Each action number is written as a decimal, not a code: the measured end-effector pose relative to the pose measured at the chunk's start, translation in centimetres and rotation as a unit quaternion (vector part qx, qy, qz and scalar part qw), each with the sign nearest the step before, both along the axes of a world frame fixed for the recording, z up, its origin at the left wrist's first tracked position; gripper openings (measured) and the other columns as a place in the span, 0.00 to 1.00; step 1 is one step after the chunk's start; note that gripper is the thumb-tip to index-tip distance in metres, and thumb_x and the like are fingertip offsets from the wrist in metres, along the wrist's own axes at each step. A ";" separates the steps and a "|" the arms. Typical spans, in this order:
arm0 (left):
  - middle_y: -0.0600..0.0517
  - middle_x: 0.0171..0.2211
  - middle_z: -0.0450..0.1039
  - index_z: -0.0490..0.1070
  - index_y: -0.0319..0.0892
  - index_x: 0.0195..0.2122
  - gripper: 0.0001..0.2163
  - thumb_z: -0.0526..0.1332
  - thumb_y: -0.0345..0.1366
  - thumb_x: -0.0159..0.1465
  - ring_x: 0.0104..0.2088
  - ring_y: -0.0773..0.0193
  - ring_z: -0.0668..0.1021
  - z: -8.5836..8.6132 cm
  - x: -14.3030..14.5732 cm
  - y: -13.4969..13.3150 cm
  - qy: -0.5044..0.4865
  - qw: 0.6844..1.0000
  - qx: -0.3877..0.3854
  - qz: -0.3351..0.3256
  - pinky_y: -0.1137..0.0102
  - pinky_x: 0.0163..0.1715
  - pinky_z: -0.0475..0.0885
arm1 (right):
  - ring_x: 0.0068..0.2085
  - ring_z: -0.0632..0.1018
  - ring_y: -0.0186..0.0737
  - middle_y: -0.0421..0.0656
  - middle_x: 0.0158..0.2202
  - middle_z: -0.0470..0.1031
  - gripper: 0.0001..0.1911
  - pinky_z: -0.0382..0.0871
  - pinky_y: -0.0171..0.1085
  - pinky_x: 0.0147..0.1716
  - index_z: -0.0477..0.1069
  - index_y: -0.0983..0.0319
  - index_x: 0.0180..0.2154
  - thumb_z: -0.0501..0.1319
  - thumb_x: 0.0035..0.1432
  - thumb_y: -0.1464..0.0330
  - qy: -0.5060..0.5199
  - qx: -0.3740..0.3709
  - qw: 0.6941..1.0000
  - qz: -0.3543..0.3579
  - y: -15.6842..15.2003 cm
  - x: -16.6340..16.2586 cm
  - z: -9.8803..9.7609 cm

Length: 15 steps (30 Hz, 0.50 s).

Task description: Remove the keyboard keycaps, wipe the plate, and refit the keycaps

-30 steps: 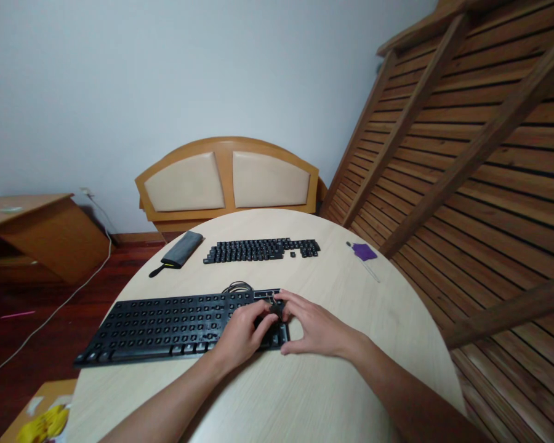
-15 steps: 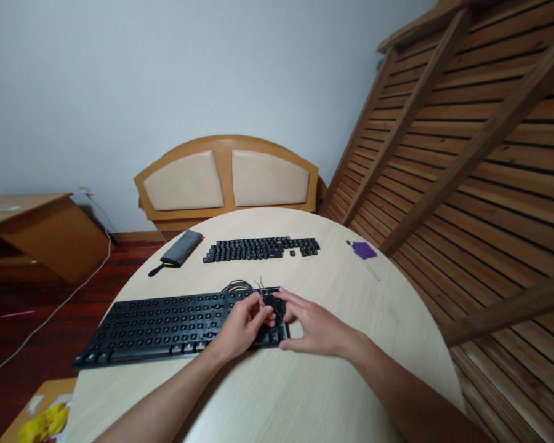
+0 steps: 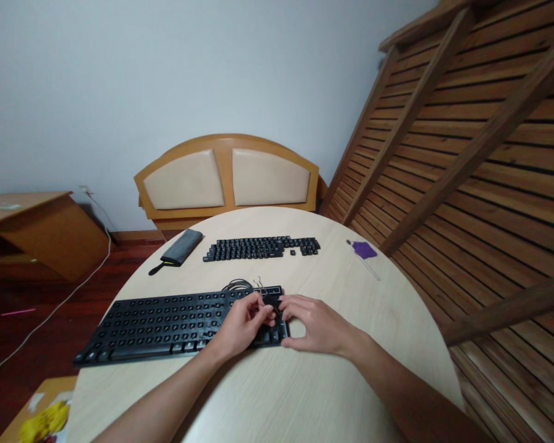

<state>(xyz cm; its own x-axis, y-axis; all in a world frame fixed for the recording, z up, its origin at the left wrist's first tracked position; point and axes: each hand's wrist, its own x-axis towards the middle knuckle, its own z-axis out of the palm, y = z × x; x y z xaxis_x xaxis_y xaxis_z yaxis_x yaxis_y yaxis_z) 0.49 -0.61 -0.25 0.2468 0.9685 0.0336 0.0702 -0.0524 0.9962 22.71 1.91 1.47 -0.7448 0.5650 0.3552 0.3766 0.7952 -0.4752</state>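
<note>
Both hands barely shifted since the earlier frames: the wire keycap puller has come up off the keys and its loops now show above the fingers. Left to right: wooden side cabinet (image 3: 32, 231) by the wall with a white cable (image 3: 50, 314) trailing over the floor; yellow item (image 3: 44, 421) at bottom left, too blurred to name. On the round surface (image 3: 373, 344): grey pouch (image 3: 181, 248) at far left, then a laid-out block of removed keycaps (image 3: 261, 248) mid-far side, well apart from the keyboard (image 3: 166, 323), which lies near the person with most caps stripped. Its coiled cable (image 3: 237, 285) sits just behind its far edge. Left hand (image 3: 240, 326) is over the keyboard's right end, fingers curled and pinched on the keycap puller (image 3: 260, 285). Right hand (image 3: 316, 323) is just beside it, fingers bent toward the same spot, fingertips meeting the left hand's at a dark cap-like piece; cannot tell if it's actually gripping anything. Thumb rests near the keyboard's right edge. Further right: a purple-handled small tool (image 3: 364, 252) near the surface edge. Behind: padded wooden headboard (image 3: 228, 178), slatted wooden frame (image 3: 466, 154) leaning at right.
</note>
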 end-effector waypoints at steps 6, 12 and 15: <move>0.52 0.27 0.77 0.63 0.42 0.31 0.20 0.64 0.54 0.63 0.29 0.61 0.81 0.3 0.1 0.0 0.004 1.000 -0.004 0.008 0.70 0.31 0.74 | 0.54 0.78 0.48 0.48 0.48 0.80 0.17 0.73 0.42 0.53 0.73 0.60 0.39 0.72 0.48 0.65 0.009 0.002 1.000 -0.003 0.1 -0.1 -0.7; 0.51 0.30 0.78 0.63 0.42 0.31 0.20 0.64 0.54 0.63 0.28 0.62 0.81 0.4 0.1 -0.1 -0.001 1.000 -0.013 0.009 0.69 0.31 0.75 | 0.56 0.78 0.51 0.50 0.45 0.81 0.18 0.76 0.42 0.50 0.74 0.60 0.38 0.73 0.44 0.66 0.017 -0.016 1.000 -0.018 0.3 -0.2 -1.0; 0.51 0.30 0.78 0.63 0.42 0.31 0.20 0.65 0.54 0.62 0.29 0.62 0.81 0.2 0.0 0.0 -0.007 1.000 -0.013 0.007 0.69 0.32 0.76 | 0.56 0.78 0.51 0.51 0.44 0.82 0.17 0.75 0.43 0.51 0.74 0.60 0.37 0.74 0.44 0.66 0.020 -0.023 0.999 -0.024 0.2 -0.2 -0.9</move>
<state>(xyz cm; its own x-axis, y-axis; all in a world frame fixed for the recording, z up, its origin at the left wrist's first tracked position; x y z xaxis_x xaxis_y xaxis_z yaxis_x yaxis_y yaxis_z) 0.54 -0.66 -0.09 0.2330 0.9724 0.0120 0.0563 -0.0258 0.9981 22.50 2.14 0.54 -0.7021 0.6166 0.3562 0.3943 0.7531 -0.5267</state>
